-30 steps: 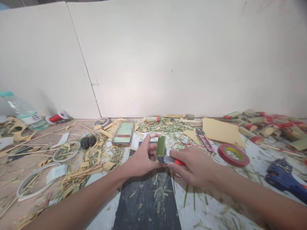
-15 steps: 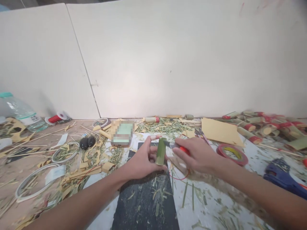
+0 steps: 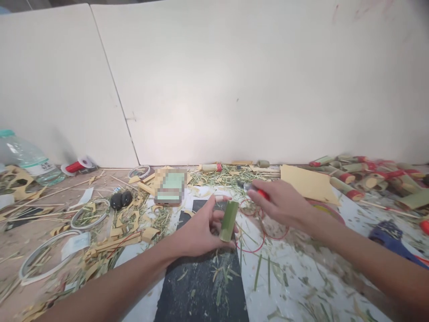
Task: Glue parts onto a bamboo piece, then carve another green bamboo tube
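Note:
My left hand is closed round a short green bamboo piece, standing it slightly tilted on the far end of a black cutting mat. My right hand is lifted to the right of the bamboo and grips a small knife with a red handle, blade pointing left, clear of the bamboo. Green shavings lie on the mat and on the white table around it.
A phone lies behind my left hand. Yellow paper, red tape, bamboo tubes and a blue glue gun sit at the right. A water bottle, rings and scraps crowd the left. A white wall closes the back.
My right hand lifted the knife from the base of the bamboo piece and drew it up and to the right, away from it. The bamboo has tilted slightly in my left hand.

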The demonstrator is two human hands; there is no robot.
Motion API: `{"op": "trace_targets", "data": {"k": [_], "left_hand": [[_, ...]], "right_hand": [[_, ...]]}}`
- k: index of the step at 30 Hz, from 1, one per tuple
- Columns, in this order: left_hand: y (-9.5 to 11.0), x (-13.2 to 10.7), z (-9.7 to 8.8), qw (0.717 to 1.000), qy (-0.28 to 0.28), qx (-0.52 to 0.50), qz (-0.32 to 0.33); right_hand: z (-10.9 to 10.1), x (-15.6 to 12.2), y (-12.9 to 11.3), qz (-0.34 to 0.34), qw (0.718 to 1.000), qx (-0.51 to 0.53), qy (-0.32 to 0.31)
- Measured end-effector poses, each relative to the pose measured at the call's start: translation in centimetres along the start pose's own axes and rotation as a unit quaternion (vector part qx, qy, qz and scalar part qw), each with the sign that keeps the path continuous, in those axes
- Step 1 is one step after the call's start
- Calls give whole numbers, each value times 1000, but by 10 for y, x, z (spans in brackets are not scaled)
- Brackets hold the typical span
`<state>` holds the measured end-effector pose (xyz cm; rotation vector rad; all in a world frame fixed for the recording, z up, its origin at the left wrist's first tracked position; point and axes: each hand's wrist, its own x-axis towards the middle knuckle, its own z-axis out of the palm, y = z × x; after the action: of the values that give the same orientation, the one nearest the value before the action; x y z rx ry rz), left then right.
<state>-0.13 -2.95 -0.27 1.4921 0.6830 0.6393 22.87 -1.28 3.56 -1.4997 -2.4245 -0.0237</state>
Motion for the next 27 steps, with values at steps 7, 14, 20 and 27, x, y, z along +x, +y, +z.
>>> {"op": "trace_targets", "data": {"k": [7, 14, 20, 27], "left_hand": [[1, 2, 0, 999, 25, -41, 0], [-1, 3, -4, 997, 16, -70, 16], [-1, 2, -5, 998, 5, -56, 24], [0, -1, -1, 1000, -11, -24, -5]], "right_hand": [[5, -11, -19, -76, 996, 14, -43], [14, -18, -34, -119, 990, 13, -78], [12, -15, -26, -110, 992, 9, -63], [3, 8, 8, 15, 999, 42, 31]]}}
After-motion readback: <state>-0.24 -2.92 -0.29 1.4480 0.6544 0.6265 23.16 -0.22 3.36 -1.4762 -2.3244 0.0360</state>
